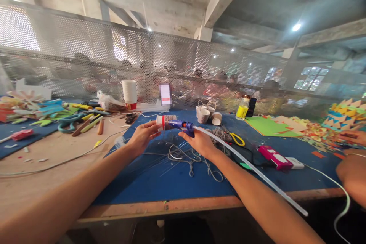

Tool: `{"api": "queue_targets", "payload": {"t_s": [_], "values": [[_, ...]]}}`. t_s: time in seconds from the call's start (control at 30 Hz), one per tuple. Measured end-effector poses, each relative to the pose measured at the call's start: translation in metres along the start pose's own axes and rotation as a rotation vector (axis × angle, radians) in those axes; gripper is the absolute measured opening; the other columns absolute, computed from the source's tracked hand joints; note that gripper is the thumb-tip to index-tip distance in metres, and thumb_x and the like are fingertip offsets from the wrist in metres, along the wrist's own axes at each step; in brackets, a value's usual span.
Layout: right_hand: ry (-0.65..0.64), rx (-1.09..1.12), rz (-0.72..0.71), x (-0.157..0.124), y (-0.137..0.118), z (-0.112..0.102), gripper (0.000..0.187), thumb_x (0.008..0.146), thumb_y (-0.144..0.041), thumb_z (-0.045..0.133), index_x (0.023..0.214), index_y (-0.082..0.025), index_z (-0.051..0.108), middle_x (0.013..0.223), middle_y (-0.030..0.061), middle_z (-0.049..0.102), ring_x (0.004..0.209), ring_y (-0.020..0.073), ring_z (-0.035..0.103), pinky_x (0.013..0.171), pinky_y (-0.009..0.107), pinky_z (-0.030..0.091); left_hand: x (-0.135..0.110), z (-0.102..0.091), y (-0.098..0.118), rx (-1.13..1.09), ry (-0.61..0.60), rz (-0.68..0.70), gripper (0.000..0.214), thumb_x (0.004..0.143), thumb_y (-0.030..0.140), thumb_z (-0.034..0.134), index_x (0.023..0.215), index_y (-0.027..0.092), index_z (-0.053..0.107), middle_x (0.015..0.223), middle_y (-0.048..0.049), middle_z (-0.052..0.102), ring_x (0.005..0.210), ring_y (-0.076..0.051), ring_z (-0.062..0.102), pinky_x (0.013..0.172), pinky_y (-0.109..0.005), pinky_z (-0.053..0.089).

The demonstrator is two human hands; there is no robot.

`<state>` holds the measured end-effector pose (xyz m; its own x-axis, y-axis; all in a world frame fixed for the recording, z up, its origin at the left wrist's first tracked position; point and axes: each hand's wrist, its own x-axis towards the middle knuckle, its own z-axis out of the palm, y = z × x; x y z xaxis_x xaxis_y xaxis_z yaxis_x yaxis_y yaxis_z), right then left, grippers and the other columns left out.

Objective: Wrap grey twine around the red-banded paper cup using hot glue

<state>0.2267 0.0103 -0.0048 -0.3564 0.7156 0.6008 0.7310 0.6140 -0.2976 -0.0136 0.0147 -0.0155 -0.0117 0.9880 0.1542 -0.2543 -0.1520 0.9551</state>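
My left hand [145,135] is closed on a small paper cup [161,122] lying on its side in the air, white and red at one end and wrapped in greyish cord toward the other. A blue glue gun [179,124] is gripped in my right hand [200,142], its nozzle end at the cup's wrapped side; whether it touches I cannot tell. From the gun's back a long pale glue stick [253,167] runs over my right forearm. Beneath both hands, loose grey cord [185,156] lies in loops on the blue mat [137,187].
Behind are several cord-wrapped cups [203,114], a stack of paper cups [129,93] and a phone [165,94]. Scissors [70,122] lie left, yellow-handled scissors [237,139] right. A magenta box [275,157] and a yellow-labelled bottle [242,108] stand right, near another person's hand [353,171].
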Motion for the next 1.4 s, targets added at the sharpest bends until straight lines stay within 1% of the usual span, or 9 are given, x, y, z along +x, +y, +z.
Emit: {"api": "queue_targets", "payload": {"t_s": [0.13,0.27,0.4,0.53,0.73,0.93,1.07,1.2,1.4], "values": [[-0.007,-0.115,0.0,-0.002,-0.002,-0.001,0.048,0.089,-0.062,0.047,0.108,-0.024,0.068,0.08,0.0072,0.069,0.079,0.0241,0.062,0.071,0.029,0.042,-0.002,0.002,0.002,0.029,-0.026,-0.003,0.03,0.065,0.036,0.08,0.09,0.019,0.074,0.102,-0.0084,0.073,0.101,-0.022,0.064,0.087,-0.032,0.048],[-0.008,-0.155,-0.031,-0.003,-0.005,-0.002,0.046,0.091,-0.061,0.044,0.106,-0.024,0.067,0.081,0.0067,0.069,0.081,0.0241,0.062,0.073,0.029,0.042,-0.004,0.004,0.004,0.075,-0.032,0.014,0.028,0.067,0.036,0.078,0.089,0.02,0.075,0.104,-0.0083,0.073,0.102,-0.023,0.064,0.086,-0.032,0.048],[-0.009,-0.192,-0.019,-0.002,-0.006,-0.003,0.047,0.09,-0.062,0.044,0.105,-0.023,0.066,0.08,0.0074,0.069,0.078,0.0234,0.062,0.071,0.028,0.041,-0.006,0.007,0.004,0.113,-0.023,0.034,0.027,0.067,0.034,0.077,0.09,0.019,0.075,0.104,-0.0098,0.073,0.101,-0.025,0.064,0.088,-0.035,0.047],[-0.016,-0.2,-0.006,-0.001,-0.006,-0.004,0.05,0.09,-0.064,0.044,0.102,-0.021,0.066,0.08,0.0088,0.069,0.075,0.0232,0.061,0.067,0.028,0.039,-0.008,0.009,0.006,0.131,-0.023,0.048,0.027,0.067,0.034,0.077,0.09,0.02,0.076,0.102,-0.0097,0.074,0.101,-0.025,0.064,0.089,-0.036,0.046],[-0.013,-0.259,-0.012,-0.001,-0.006,-0.005,0.051,0.089,-0.065,0.042,0.103,-0.022,0.065,0.079,0.0082,0.069,0.075,0.0231,0.062,0.068,0.028,0.04,-0.009,0.012,0.009,0.141,-0.022,0.047,0.025,0.066,0.035,0.077,0.088,0.022,0.076,0.1,-0.0075,0.075,0.1,-0.025,0.064,0.089,-0.036,0.046],[-0.013,-0.248,-0.003,-0.001,-0.007,-0.006,0.051,0.09,-0.063,0.044,0.104,-0.02,0.067,0.079,0.0096,0.069,0.075,0.0234,0.062,0.066,0.028,0.039,-0.01,0.012,0.008,0.15,-0.022,0.05,0.027,0.067,0.035,0.077,0.09,0.019,0.076,0.1,-0.0089,0.074,0.097,-0.023,0.064,0.089,-0.035,0.045],[-0.009,-0.273,0.011,-0.002,-0.009,-0.007,0.051,0.09,-0.063,0.043,0.106,-0.021,0.067,0.08,0.0084,0.07,0.074,0.0221,0.062,0.066,0.027,0.038,-0.01,0.011,0.008,0.17,-0.04,0.054,0.026,0.07,0.035,0.075,0.091,0.02,0.076,0.101,-0.0083,0.074,0.099,-0.023,0.064,0.09,-0.034,0.045],[0.001,-0.313,-0.005,-0.002,-0.009,-0.007,0.051,0.091,-0.063,0.041,0.103,-0.021,0.066,0.079,0.0072,0.07,0.074,0.0216,0.063,0.066,0.027,0.038,-0.008,0.01,0.006,0.171,-0.05,0.065,0.026,0.071,0.035,0.074,0.091,0.02,0.076,0.101,-0.0077,0.074,0.1,-0.023,0.063,0.09,-0.034,0.045],[-0.01,-0.33,-0.001,-0.001,-0.009,-0.008,0.052,0.091,-0.064,0.04,0.103,-0.02,0.066,0.08,0.0075,0.07,0.072,0.0207,0.063,0.065,0.027,0.037,-0.008,0.01,0.007,0.171,-0.036,0.05,0.023,0.07,0.034,0.074,0.09,0.023,0.077,0.102,-0.0071,0.074,0.099,-0.023,0.063,0.09,-0.035,0.044]]}}
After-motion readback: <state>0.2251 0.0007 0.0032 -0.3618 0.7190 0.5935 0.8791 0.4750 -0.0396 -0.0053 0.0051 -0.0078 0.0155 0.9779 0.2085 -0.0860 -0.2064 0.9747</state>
